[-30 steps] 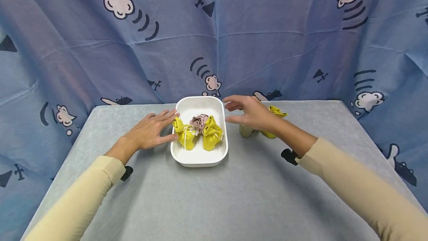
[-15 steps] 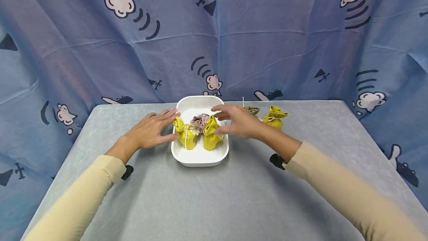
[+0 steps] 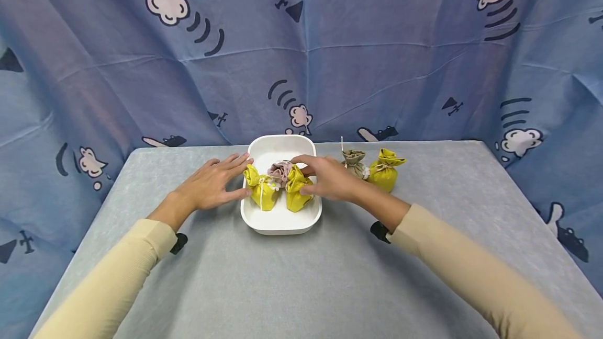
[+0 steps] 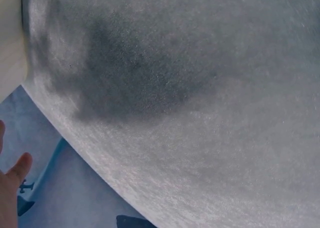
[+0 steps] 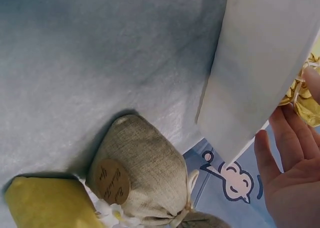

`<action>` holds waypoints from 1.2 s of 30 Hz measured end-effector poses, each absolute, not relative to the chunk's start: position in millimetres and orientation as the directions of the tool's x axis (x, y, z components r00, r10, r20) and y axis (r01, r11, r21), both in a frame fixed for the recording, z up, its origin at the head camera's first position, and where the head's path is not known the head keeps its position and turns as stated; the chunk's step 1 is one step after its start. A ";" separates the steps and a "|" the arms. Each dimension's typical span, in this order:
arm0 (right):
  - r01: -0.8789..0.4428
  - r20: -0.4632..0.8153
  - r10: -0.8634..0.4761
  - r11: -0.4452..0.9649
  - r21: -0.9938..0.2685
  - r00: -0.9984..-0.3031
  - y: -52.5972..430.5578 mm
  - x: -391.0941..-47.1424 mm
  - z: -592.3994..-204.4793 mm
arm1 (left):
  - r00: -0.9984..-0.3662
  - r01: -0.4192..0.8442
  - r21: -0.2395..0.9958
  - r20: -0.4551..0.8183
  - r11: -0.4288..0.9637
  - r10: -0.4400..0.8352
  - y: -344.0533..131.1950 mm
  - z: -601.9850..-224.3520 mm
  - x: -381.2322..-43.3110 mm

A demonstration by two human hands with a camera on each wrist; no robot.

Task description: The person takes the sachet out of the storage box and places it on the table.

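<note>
A white rectangular tub (image 3: 281, 222) holds two yellow drawstring pouches and a pink pouch (image 3: 280, 170). My left hand (image 3: 212, 184) lies with spread fingers at the tub's left rim, beside the left yellow pouch (image 3: 265, 195). In the left wrist view only part of that hand (image 4: 12, 180) shows. My right hand (image 3: 330, 178) reaches over the right rim and pinches the right yellow pouch (image 3: 297, 198) near its gathered neck. The right wrist view shows thumb and fingers on either side of the yellow pouch (image 5: 307, 105), partly cut off by the frame.
Right of the tub stand a beige burlap pouch (image 5: 140, 168) with a round tag and another yellow pouch (image 3: 383, 171). They are close together on the grey table (image 3: 301, 286). A blue patterned curtain (image 3: 367, 67) hangs behind the table's far edge.
My right hand has moved left from beside the tub, over its rim, and onto the right yellow pouch. The pouches outside are now less covered. My left hand has stayed put.
</note>
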State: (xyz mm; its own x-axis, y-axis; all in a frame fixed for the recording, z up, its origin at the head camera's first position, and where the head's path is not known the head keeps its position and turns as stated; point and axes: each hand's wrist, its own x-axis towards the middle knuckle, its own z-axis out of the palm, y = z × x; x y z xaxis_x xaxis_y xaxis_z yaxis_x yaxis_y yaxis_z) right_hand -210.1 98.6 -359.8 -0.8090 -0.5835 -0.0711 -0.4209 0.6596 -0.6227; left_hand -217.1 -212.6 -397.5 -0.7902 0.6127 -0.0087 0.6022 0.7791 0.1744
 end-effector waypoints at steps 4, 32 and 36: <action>-0.441 -0.067 -0.590 0.669 -0.599 -0.805 96.6 -209.2 -359.9 | -0.795 0.594 0.174 -0.025 0.785 0.607 -212.5 -396.7 -217.0; -0.469 -0.041 -0.587 0.686 -0.556 -0.809 86.1 -204.2 -372.6 | -0.799 0.588 0.180 -0.025 0.789 0.601 -212.0 -396.6 -216.4; -0.486 -0.041 -0.601 0.683 -0.546 -0.798 85.8 -203.3 -370.0 | -0.797 0.592 0.175 -0.023 0.787 0.604 -212.1 -397.4 -216.8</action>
